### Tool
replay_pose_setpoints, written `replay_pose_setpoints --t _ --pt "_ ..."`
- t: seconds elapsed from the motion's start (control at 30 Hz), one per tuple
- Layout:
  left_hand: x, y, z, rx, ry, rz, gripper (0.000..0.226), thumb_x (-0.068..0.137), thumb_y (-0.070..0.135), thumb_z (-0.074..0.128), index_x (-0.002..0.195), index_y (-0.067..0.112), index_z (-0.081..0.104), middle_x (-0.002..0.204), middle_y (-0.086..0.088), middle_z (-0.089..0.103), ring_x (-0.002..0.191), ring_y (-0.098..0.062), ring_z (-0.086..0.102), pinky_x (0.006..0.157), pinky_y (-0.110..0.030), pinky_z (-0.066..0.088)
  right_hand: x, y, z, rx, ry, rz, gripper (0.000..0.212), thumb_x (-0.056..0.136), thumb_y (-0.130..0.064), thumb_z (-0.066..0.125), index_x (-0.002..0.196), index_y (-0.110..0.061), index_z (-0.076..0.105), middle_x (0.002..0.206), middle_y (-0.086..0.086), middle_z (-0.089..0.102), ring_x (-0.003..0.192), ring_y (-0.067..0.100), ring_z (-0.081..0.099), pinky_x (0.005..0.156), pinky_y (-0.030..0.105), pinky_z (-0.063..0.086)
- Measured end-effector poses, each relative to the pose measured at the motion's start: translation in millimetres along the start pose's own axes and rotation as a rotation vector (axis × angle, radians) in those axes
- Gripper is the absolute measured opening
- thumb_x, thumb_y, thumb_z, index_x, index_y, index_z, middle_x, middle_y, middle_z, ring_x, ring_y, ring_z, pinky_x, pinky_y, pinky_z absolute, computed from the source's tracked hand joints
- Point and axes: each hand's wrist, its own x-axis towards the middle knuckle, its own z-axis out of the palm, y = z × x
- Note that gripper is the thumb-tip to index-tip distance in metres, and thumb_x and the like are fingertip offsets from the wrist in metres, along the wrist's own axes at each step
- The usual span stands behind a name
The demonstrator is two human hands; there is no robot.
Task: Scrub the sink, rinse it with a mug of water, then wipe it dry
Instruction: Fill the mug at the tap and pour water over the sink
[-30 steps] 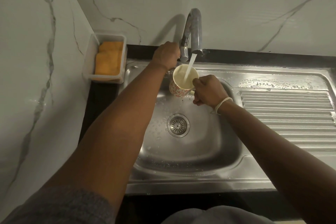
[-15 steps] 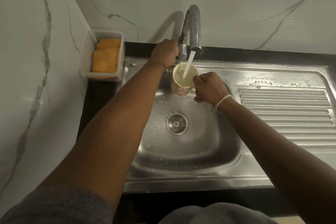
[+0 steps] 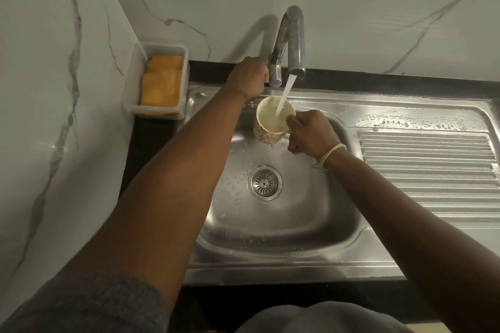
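From above, the mug (image 3: 272, 123) is pale with small red flowers, held upright over the steel sink (image 3: 284, 224), mouth up under the tap's (image 3: 290, 43) running stream and nearly full. The right hand (image 3: 311, 134) curls round its handle, while the left hand (image 3: 247, 77) grips the tap lever.

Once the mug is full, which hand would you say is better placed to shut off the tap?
Left. The left hand already grips the lever at the tap base, while the right hand holds the mug under the stream.
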Motion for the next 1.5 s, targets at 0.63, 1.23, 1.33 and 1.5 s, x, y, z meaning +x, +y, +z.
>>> replay_pose_setpoints --t 0.63,1.23,1.33,1.5 --pt "-8 -6 -4 -0.337 -0.299 -0.367 0.042 0.101 0.039 0.045 0.097 0.004 0.067 0.092 -0.01 0.071 0.084 -0.023 0.067 0.083 -0.039 0.056 4 5 -7 -0.031 -0.008 -0.082 0.041 0.1 -0.02 0.04 0.061 -0.017 0.055 0.056 0.009 0.066 0.047 0.015 0.063 0.059 0.021 0.052" --pt "-39 104 61 -0.352 0.084 -0.297 0.039 0.094 0.046 0.056 0.069 0.016 0.05 0.062 0.002 0.051 0.064 -0.019 0.051 0.056 -0.028 0.031 -39 85 -99 0.188 0.058 0.002 0.038 0.095 -0.017 0.048 0.061 -0.009 0.06 0.05 0.015 0.062 0.049 0.034 0.066 0.05 0.034 0.055" --pt "-53 167 121 -0.476 0.084 -0.224 0.033 0.092 0.044 0.057 0.083 0.013 0.058 0.076 -0.002 0.061 0.073 -0.024 0.058 0.064 -0.031 0.042 -62 134 -153 0.19 0.134 0.107 0.042 0.095 -0.019 0.051 0.068 0.011 0.061 0.053 0.021 0.062 0.049 0.034 0.067 0.051 0.04 0.056" --pt "-64 295 207 -0.451 -0.099 0.114 0.02 0.091 0.038 0.053 0.084 0.019 0.057 0.08 0.0 0.062 0.075 -0.022 0.058 0.063 -0.032 0.044 -102 228 -255 0.102 0.244 0.286 0.044 0.096 -0.02 0.051 0.069 0.014 0.059 0.052 0.017 0.056 0.046 0.035 0.065 0.051 0.055 0.055"
